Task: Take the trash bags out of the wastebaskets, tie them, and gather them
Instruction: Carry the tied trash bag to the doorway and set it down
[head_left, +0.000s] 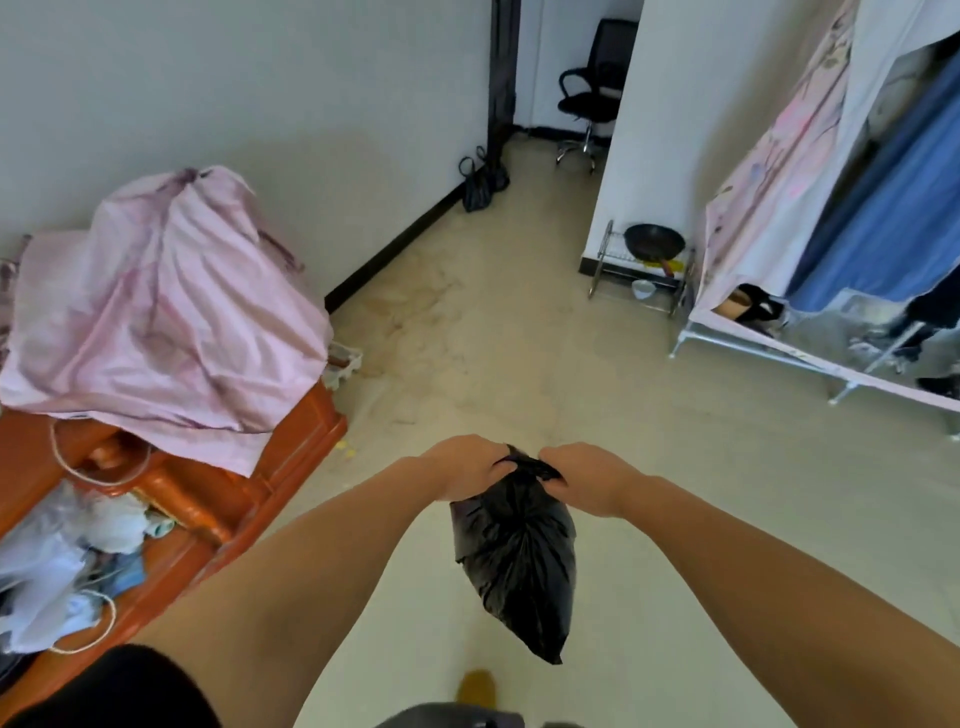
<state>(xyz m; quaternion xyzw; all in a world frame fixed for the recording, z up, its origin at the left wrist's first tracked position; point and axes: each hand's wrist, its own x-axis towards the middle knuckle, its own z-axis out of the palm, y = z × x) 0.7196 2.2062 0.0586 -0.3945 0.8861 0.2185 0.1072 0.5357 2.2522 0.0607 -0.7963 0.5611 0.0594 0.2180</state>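
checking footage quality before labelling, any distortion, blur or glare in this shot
Head view: wide-angle bending bows the walls and the wardrobe rack at the edges; soft daylight, no harsh glare, only faint shadows on the floor; the black trash bag held by the left hand and right hand is fairly sharp, the far office chair softer.

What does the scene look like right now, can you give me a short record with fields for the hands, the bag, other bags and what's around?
left hand: left hand grips the neck of the black trash bag
right hand: right hand grips the same neck from the other side
bag: hangs in the air above the floor, top gathered
other bags: black tied bags on the floor by the far wall
surroundings: pink cloth to the left, office chair far back
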